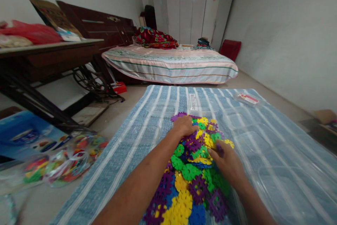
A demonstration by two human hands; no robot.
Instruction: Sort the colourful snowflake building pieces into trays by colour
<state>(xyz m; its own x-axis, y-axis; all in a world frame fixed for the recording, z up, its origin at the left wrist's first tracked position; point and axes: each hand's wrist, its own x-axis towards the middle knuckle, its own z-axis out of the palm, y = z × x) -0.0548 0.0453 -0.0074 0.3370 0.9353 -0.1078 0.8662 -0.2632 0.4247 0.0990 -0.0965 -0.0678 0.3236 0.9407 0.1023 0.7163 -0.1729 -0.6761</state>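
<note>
A heap of flat plastic snowflake pieces (191,172) in purple, green, yellow and blue lies on a blue-and-white striped mat (126,147) covered in clear plastic. My left hand (184,125) rests on the far end of the heap, fingers curled down into the pieces. On the heap's right side my right hand (228,163) pinches a purple piece (219,150) between thumb and fingers.
A clear bag of more coloured pieces (65,160) lies on the floor at left beside a blue box (23,137). A dark table (39,60) stands behind it. A bed (171,63) sits beyond the mat, a small packet (247,98) on the mat's far right.
</note>
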